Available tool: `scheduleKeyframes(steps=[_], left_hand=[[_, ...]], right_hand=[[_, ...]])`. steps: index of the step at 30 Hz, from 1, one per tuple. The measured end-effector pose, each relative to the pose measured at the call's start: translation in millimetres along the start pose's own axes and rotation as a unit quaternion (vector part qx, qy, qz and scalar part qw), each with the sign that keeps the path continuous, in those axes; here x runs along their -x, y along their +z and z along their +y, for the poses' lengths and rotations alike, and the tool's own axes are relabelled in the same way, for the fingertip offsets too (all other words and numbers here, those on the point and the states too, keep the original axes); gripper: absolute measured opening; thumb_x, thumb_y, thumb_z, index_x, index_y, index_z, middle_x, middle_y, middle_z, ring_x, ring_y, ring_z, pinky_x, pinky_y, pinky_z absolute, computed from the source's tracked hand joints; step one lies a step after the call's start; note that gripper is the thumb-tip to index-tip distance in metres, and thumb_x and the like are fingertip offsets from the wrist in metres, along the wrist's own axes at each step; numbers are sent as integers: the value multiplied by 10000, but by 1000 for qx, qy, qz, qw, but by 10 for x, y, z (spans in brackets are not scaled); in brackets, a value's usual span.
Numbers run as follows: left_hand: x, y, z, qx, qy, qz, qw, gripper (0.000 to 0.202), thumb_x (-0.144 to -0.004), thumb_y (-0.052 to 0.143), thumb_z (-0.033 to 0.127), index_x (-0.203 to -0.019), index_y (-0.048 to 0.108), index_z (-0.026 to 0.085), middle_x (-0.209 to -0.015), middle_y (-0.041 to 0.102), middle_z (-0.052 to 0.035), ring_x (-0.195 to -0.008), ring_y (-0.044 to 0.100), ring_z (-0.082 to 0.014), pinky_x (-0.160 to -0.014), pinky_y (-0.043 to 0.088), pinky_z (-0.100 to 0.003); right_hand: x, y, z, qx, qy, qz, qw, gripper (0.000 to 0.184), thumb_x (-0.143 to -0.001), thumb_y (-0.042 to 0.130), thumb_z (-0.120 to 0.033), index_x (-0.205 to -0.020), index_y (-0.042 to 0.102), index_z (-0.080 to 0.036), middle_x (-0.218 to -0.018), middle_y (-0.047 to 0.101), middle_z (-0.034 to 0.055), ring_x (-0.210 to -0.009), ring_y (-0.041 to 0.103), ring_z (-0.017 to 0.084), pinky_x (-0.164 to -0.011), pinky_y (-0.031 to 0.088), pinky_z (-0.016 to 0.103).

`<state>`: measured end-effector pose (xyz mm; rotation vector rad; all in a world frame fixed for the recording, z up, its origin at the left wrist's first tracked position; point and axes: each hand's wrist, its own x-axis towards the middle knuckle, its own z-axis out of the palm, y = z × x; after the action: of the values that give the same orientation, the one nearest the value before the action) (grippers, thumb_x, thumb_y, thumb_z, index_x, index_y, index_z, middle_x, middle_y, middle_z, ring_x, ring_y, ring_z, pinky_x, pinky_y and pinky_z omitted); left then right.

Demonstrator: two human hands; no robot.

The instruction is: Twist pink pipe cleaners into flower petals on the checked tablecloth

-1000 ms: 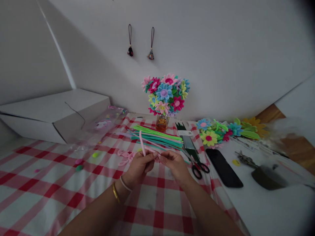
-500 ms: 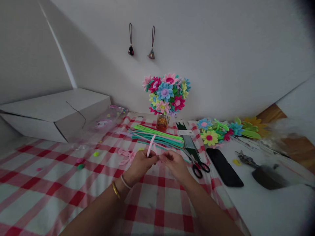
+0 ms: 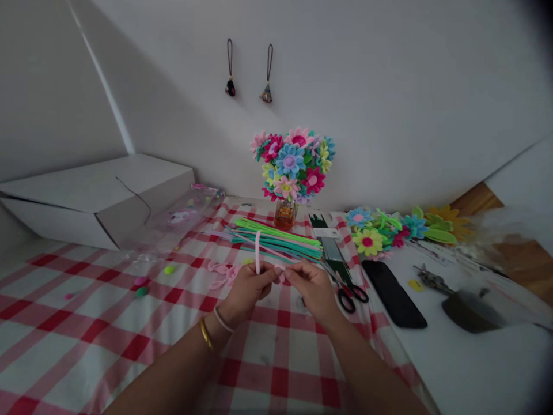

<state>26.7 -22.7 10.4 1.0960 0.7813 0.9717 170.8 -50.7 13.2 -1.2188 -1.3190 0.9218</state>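
Note:
A pale pink pipe cleaner sticks up from my left hand, whose fingers are closed on it. My right hand pinches the same pink piece between thumb and fingers, close to the left fingertips. Much of the pipe cleaner is hidden by the fingers. Just left of my hands lie pink looped petals on the checked cloth. Behind the hands rests a bundle of green, teal and pink pipe cleaners. Black-handled scissors lie beside my right hand.
A glass vase of fuzzy flowers stands at the back. More fuzzy flowers, a black phone and keys lie on the right. A white box, a plastic bag and pompoms are on the left.
The upright end of the pink pipe cleaner has shifted left and straightened. My fingertips have come closer together around the pink piece.

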Motion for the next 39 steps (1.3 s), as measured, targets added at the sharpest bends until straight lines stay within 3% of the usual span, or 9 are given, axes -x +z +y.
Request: scheduleKeyframes(steps=[6,11,14,18,21,24,27,34,39], left_hand=[[3,7,-26,-17,45,26,999,250,-695,603,351,-654,551,110,-520,527,17,-348,309,-24,-345,174,-189],[-7,3,-53,-111,63,70,989,255,-688,598,371,-652,535,127,-448,391,67,-381,280,-33,-366,187,-183],[-20,-25,-56,-148,51,52,986,263,-692,585,374,-623,486,141,-444,339,78,-387,268,-32,-368,178,-177],[-19,-81,-1,-71,-45,-53,995,282,-700,563,386,-606,427,157,-424,315,87,-343,234,-27,-346,138,-183],[-4,-122,42,-64,-61,-80,993,262,-695,572,369,-623,468,140,-472,403,60,-341,263,-23,-345,134,-189],[4,-146,49,-115,-52,-81,989,255,-688,586,367,-651,522,123,-508,452,38,-354,285,-23,-352,148,-190],[-1,-150,36,-145,-49,-66,986,259,-664,612,359,-608,526,121,-461,414,52,-361,272,-22,-360,153,-184],[-19,-125,67,-65,-49,25,996,239,-616,655,305,-584,500,126,-449,426,54,-363,283,-23,-360,162,-182],[-15,-124,88,-59,-44,21,997,271,-621,652,330,-531,499,125,-429,407,50,-343,267,-22,-352,135,-199]], right_hand=[[16,72,13,-121,71,-72,987,172,-701,599,-322,-685,621,-152,-632,608,14,-584,559,118,-605,461,274],[-9,88,99,-216,142,-66,964,169,-650,654,-308,-686,591,-156,-671,599,0,-605,565,104,-643,473,280],[-14,78,108,-182,125,-60,973,140,-662,640,-278,-673,569,-158,-612,564,-24,-557,525,80,-602,456,244],[0,22,42,-128,124,-109,978,134,-687,609,-284,-694,569,-155,-606,548,-23,-551,510,79,-586,438,233],[14,-32,-21,-99,137,-135,976,148,-681,612,-293,-691,575,-150,-608,540,-22,-538,507,77,-564,425,227],[20,-67,-59,-69,144,-155,975,135,-679,608,-284,-676,583,-151,-587,544,-22,-525,497,74,-551,414,221],[17,-73,-73,-68,142,-156,975,125,-671,613,-277,-703,593,-157,-609,558,-19,-550,506,78,-563,416,219],[12,-44,-27,-51,86,-120,988,231,-624,658,-232,-844,598,-193,-751,590,-5,-671,542,100,-636,433,236],[25,4,43,17,17,-64,998,259,-673,612,-253,-927,587,-205,-784,601,20,-733,552,136,-678,441,278]])
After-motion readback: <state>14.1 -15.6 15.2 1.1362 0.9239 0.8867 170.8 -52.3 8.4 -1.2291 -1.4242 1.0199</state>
